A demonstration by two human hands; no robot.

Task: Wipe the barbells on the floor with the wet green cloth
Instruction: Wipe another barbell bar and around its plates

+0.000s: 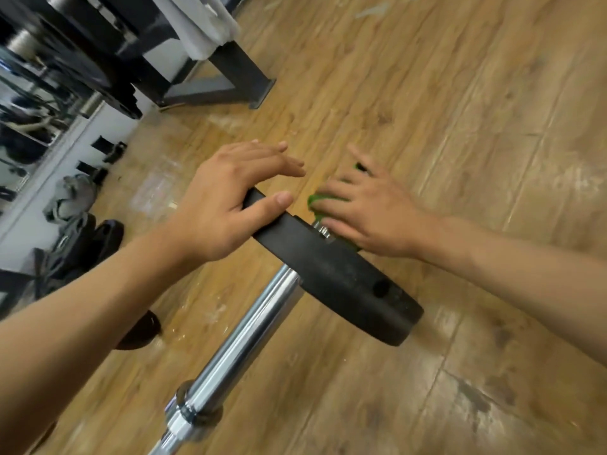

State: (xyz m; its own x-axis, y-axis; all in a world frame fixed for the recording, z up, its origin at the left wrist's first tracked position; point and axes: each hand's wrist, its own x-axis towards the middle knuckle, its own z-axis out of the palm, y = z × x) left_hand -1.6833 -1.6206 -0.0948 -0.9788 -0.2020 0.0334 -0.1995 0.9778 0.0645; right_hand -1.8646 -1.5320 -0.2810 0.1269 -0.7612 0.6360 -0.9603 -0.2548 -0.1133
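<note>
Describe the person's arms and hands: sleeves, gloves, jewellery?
Left hand and right hand are bare: no gloves, rings, watch or bands visible. Left forearm and right forearm show no sleeves up to the frame edge. Nails short, unpainted.

The barbell sleeve is glossy polished chrome metal, while its weight plate looks matt black and slightly rough. The green cloth is soft fabric; the floor is scuffed wood-grain planking.
</note>
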